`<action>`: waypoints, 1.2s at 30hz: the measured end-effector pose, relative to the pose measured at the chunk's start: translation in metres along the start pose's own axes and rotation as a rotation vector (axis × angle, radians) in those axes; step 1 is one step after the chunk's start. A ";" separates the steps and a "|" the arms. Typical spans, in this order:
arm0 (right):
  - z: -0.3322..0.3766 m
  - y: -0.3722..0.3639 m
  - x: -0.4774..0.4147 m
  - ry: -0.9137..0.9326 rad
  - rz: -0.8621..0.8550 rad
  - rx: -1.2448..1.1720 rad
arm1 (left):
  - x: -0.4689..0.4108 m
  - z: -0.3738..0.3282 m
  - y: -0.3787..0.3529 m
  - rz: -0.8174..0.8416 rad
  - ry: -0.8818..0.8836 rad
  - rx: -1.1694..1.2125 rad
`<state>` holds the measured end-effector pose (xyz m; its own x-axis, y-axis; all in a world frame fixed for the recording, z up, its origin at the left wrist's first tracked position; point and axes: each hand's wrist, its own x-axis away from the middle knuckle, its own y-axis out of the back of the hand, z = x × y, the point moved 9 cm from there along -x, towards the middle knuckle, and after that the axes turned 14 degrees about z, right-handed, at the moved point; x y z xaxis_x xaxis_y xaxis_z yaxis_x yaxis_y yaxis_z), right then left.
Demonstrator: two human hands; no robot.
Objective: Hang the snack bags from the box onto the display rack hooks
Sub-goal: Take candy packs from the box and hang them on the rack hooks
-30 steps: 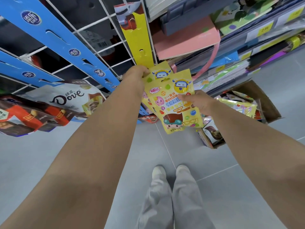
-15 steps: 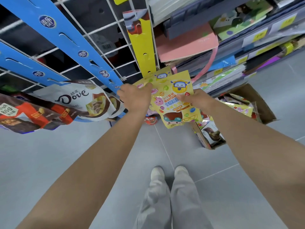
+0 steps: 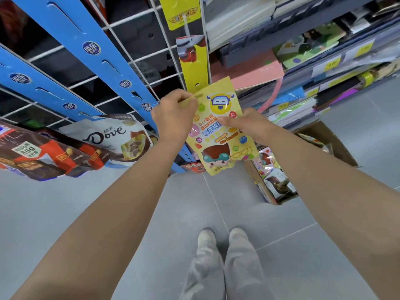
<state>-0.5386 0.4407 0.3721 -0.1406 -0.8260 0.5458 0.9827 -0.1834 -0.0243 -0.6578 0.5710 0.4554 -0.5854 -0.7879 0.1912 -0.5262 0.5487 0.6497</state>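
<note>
While the yellow snack bag (image 3: 218, 131) is up at the rack, it isn't on a hook yet, as far as I can see. Left hand (image 3: 173, 120): grip pinching the bag's top-left corner, by the hang hole. Right hand (image 3: 249, 124): grip closed on the bag's right edge, thumb on the front. Bag's top edge sits just under the yellow strip (image 3: 194, 68), at 12 o'clock from it. Can't tell if it touches a hook, as the hooks are too small to make out. No other bag of this kind shows on that strip. At 9 o'clock, Dove bags (image 3: 112, 137) + other choc packs hang off the blue strips (image 3: 99, 57). Box (image 3: 339, 148) is on the floor at 4 o'clock from the bag, w/ more packs inside. My read: task is partway. This bag needs hooking, then the rest of the box is left to do.
</note>
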 end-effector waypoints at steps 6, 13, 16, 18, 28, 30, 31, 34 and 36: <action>-0.005 0.006 0.007 0.102 -0.086 -0.206 | 0.001 0.007 0.004 -0.088 0.043 0.084; -0.022 0.025 0.011 0.145 -0.228 -0.267 | 0.010 -0.018 0.005 -0.198 -0.085 -0.018; -0.016 0.028 0.011 0.177 -0.268 -0.253 | 0.004 -0.020 0.002 -0.181 -0.039 -0.093; -0.016 0.029 0.010 0.183 -0.287 -0.267 | 0.000 -0.019 -0.001 -0.159 -0.027 -0.128; -0.021 0.030 0.003 0.138 -0.325 -0.332 | -0.010 -0.004 -0.006 -0.145 0.171 0.011; -0.021 0.030 0.002 0.117 -0.335 -0.334 | -0.011 0.006 -0.010 -0.113 0.276 0.124; -0.021 0.030 0.001 0.106 -0.340 -0.331 | -0.011 0.009 -0.012 -0.098 0.316 0.186; -0.017 0.030 -0.003 0.094 -0.347 -0.326 | -0.009 0.008 -0.014 -0.082 0.369 0.261; -0.017 0.030 -0.004 0.082 -0.360 -0.328 | -0.006 0.004 -0.014 -0.088 0.379 0.208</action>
<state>-0.5107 0.4294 0.3554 -0.4861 -0.7160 0.5010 0.7823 -0.6121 -0.1158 -0.6496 0.5689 0.4425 -0.2857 -0.8596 0.4237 -0.6992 0.4893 0.5213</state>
